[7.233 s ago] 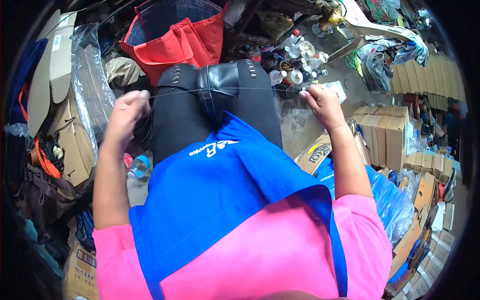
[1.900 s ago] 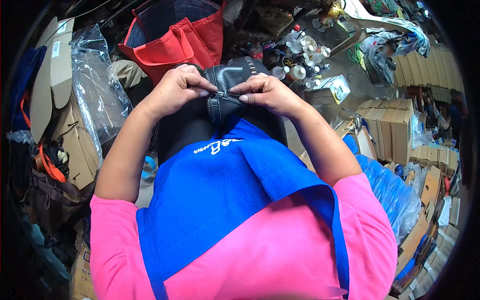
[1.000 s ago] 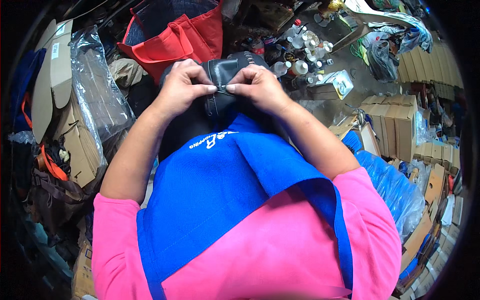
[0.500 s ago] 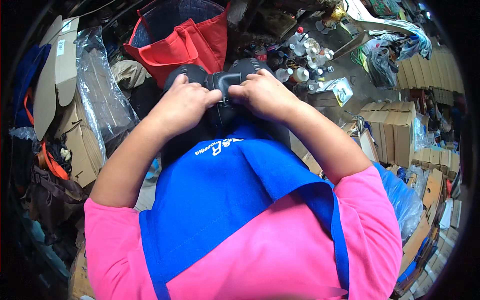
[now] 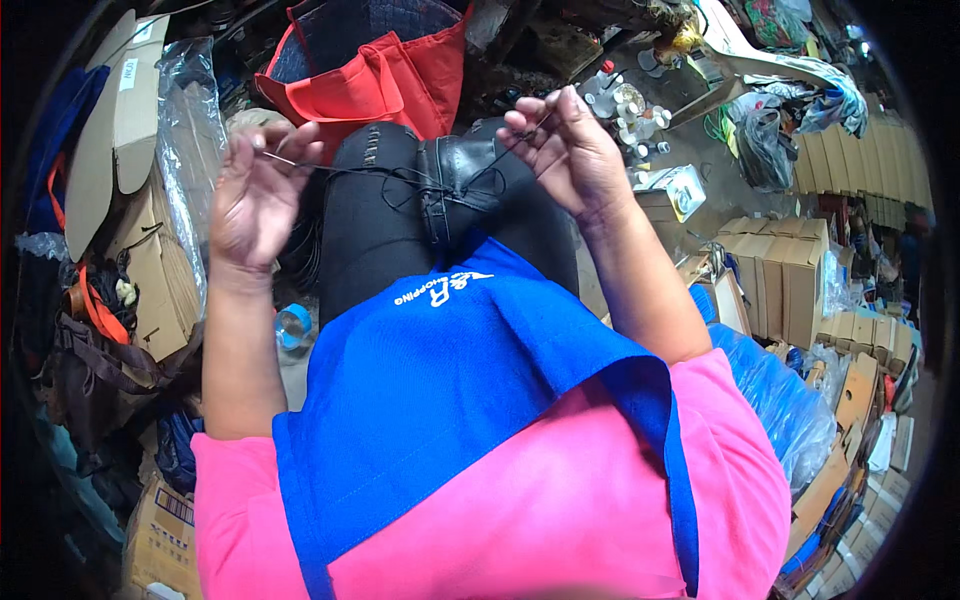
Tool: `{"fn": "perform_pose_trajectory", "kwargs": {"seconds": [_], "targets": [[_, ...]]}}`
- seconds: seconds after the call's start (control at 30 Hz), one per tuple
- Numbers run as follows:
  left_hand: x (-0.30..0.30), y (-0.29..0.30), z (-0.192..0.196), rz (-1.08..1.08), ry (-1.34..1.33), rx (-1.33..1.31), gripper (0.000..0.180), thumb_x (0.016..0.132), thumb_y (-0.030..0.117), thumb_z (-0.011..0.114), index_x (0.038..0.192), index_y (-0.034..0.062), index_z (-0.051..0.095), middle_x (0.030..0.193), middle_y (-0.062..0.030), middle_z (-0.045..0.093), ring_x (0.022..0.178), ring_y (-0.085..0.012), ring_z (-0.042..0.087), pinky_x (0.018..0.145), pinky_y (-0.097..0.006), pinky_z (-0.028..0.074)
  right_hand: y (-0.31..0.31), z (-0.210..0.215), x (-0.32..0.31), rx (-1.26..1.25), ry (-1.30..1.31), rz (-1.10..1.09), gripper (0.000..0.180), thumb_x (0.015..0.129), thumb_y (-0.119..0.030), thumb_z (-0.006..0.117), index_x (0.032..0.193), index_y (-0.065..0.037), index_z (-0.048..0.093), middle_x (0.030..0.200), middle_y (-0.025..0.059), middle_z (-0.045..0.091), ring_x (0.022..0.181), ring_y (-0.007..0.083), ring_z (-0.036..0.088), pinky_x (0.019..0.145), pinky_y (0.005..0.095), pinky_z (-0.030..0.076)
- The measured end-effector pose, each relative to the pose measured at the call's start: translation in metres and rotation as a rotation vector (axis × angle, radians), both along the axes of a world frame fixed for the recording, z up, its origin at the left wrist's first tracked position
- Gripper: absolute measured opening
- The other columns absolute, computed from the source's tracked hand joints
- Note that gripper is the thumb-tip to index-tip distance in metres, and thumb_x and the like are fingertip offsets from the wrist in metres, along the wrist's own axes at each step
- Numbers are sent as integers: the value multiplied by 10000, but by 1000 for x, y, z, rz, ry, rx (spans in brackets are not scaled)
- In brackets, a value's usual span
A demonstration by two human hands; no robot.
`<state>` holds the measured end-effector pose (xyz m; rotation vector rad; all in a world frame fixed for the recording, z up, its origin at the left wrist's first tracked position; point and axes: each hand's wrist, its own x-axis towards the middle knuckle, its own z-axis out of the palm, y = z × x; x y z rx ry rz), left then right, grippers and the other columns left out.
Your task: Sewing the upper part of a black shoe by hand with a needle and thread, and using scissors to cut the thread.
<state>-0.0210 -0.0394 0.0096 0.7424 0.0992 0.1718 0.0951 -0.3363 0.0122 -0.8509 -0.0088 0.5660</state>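
Note:
A black leather piece point(image 5: 462, 165) with a seam along one side sits between my knees; its exact kind is unclear. Loops of thin black cord point(image 5: 405, 178) lie across it and run out to both hands. To the left of my knees, my left hand point(image 5: 262, 195) pinches one length of the cord, near a thin, shiny, straight part that may be a needle. Raised at the upper right, my right hand point(image 5: 565, 150) grips another length between bent fingers. Both hands are apart from the leather.
A red bag point(image 5: 350, 90) stands open beyond my knees. Several bottles point(image 5: 640, 120) crowd the floor at the far right. Flattened cardboard point(image 5: 140, 120) and clear plastic wrap point(image 5: 190, 150) lean at the left. Stacked cardboard boxes point(image 5: 780, 270) stand at the right.
My hands were close together on the leather piece; now they are spread wide and lifted, drawing cord out to both sides. The leather's bent upper part now lies flatter.

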Motion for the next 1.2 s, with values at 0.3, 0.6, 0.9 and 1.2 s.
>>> {"fn": "perform_pose_trajectory", "kwargs": {"seconds": [0.3,0.6,0.9,1.2], "targets": [[-62,139,-40,125,-4,229,83,971,191,546,934,119,528,693,40,412,549,-37,358,513,-199,295,-199,9,45,-438,-269,-337,134,935,-219,610,912,-87,599,701,-54,473,553,38,391,514,198,345],[43,-21,-14,-327,-11,1348,405,792,153,704,1179,61,627,1088,-63,620,1014,-132,559,902,-267,424,-57,-1,-22,-1092,-852,228,152,806,-130,697,952,-102,730,855,71,670,799,166,643,742,292,507],[86,-51,-29,-565,-75,1472,608,690,168,824,1255,111,607,957,-50,617,872,-151,572,792,-293,461,-14,-3,-29,-1120,-1010,250,145,753,-159,694,877,-93,727,778,115,640,743,279,643,676,366,516],[89,-53,-22,-598,-13,1472,559,666,170,839,1185,89,648,971,-70,633,882,-173,593,807,-308,472,-4,3,-16,-1227,-1082,372,175,736,-171,687,893,-110,737,802,120,646,763,280,651,703,363,523]]}}
